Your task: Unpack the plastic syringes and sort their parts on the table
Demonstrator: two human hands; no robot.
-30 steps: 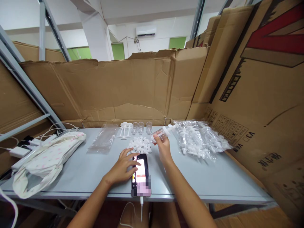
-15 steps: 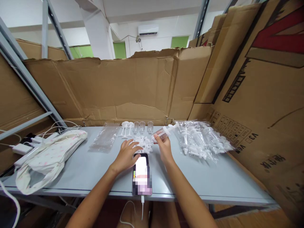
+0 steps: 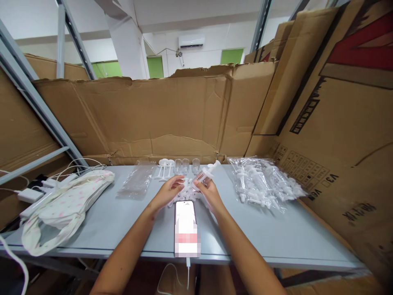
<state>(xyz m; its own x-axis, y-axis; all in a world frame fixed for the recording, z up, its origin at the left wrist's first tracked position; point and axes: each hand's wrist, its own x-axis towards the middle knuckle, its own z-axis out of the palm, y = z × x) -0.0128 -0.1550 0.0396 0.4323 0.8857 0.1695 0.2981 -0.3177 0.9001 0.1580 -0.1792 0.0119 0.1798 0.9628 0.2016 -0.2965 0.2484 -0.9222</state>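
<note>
My right hand (image 3: pixel 209 193) grips a clear syringe-like tube (image 3: pixel 203 176) with printed markings. Its white plunger (image 3: pixel 215 164) points up and to the right, and its lower end faces my left hand. My left hand (image 3: pixel 170 191) is beside that end, thumb and fingers curled toward each other; whatever is between the fingertips blends with the white parts behind. Under and between both hands is a pile of small white plastic pieces (image 3: pixel 186 189). A phone (image 3: pixel 186 217) with a lit screen lies just in front of the pile, a cable plugged into it.
Behind the pile stand white plungers (image 3: pixel 166 169) and three clear barrels (image 3: pixel 185 166). Flat plastic bags (image 3: pixel 136 180) lie to the left, beyond them a white cloth bag (image 3: pixel 69 200). Filled clear bags (image 3: pixel 260 180) lie on the right. Cardboard (image 3: pixel 153 114) walls the table's back.
My left hand has lifted off the phone's top edge, its fingers drawing in toward the tube. My right hand has brought the tube slightly left and tilted it more upright.
</note>
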